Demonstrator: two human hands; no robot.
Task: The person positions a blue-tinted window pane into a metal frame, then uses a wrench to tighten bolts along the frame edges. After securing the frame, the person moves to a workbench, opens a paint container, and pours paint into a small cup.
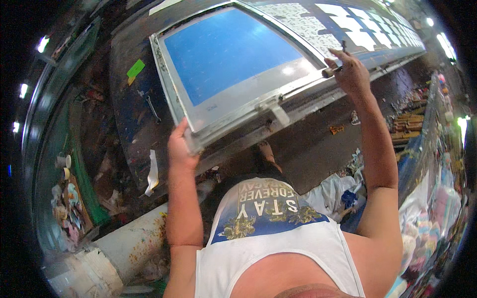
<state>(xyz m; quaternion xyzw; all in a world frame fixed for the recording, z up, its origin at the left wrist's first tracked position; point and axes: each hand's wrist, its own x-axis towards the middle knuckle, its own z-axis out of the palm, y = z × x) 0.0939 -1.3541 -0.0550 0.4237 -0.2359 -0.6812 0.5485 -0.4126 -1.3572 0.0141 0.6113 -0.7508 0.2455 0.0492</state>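
Observation:
A screen printing frame [171, 89] with a pale metal border and a blue mesh panel [233, 52] lies tilted over the long table. My left hand [183, 144] grips its near left corner, the thumb on top. By its near right corner is my right hand [352, 74], closed around a small tool [328, 72] with a rounded brownish end; a dark tip shows above the fingers. The tool's exact kind cannot be made out. A metal bracket [279, 113] juts from the frame's near side.
White printed pieces [357, 30] run along the table to the far right. On the dark surface at left lie a wrench [153, 109], a green card [135, 68] and a white strip [152, 171]. A large pipe-like roll [131, 243] is at lower left; cloth bundles [328, 193] lie at right.

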